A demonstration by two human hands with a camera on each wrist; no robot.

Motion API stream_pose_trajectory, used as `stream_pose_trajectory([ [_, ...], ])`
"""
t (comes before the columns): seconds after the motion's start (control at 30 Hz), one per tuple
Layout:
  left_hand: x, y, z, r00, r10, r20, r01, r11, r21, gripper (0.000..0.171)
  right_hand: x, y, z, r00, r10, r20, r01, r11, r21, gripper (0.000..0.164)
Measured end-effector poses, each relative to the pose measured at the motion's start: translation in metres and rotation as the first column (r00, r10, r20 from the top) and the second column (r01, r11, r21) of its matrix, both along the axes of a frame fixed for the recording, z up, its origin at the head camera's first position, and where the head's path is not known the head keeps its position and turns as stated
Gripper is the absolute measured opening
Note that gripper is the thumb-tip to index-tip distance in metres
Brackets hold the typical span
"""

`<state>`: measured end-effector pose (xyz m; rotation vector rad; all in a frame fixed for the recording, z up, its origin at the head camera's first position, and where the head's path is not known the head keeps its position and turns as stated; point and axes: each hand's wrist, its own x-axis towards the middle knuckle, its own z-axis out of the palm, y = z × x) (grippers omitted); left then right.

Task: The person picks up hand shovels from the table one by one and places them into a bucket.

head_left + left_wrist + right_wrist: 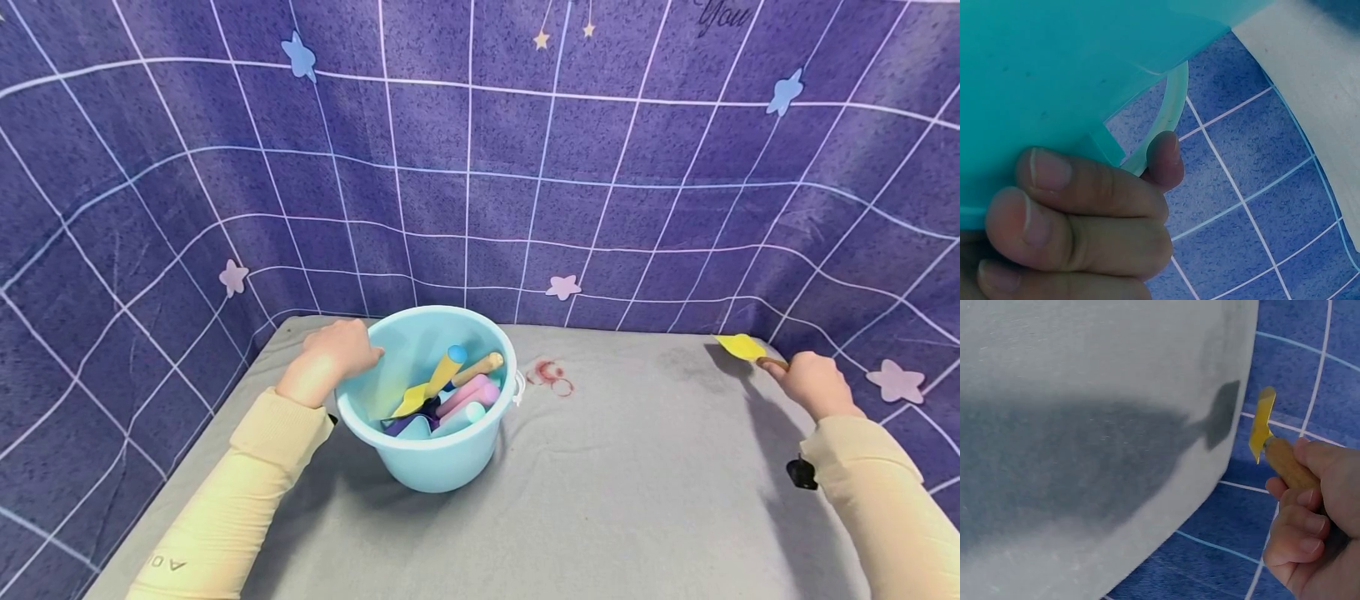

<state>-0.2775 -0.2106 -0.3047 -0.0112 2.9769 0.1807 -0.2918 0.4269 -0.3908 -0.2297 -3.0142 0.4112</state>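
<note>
A light blue bucket (442, 462) stands on the grey cloth, left of the middle. My left hand (337, 354) grips its left rim, thumb on the inner side. In the left wrist view, the curled fingers (1104, 194) lie against the bucket's outer wall (1054, 75), close to its pale curved handle (1175, 100). At the far right my right hand (813, 383) holds a small garden trowel (741, 346) by its wooden handle (1291, 465), the yellow blade (1262, 422) pointing away. The blade is raised over the cloth near its back right corner, casting a shadow.
Several handles fill the bucket: a yellow one with a blue end (448, 365), a wooden one (480, 368), pink ones (472, 396). The cloth (637, 467) has a reddish mark (551, 375) right of the bucket. A purple gridded curtain (510, 167) encloses the back and sides.
</note>
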Motion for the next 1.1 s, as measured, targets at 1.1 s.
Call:
stream_pose_trajectory([
  [1.1, -0.001, -0.001, -0.003, 1.0, -0.001, -0.011, 0.001, 1.0, 0.003, 0.031, 0.005, -0.046, 0.085, 0.978, 0.1, -0.184, -0.084, 0.992, 0.093, 0.056],
])
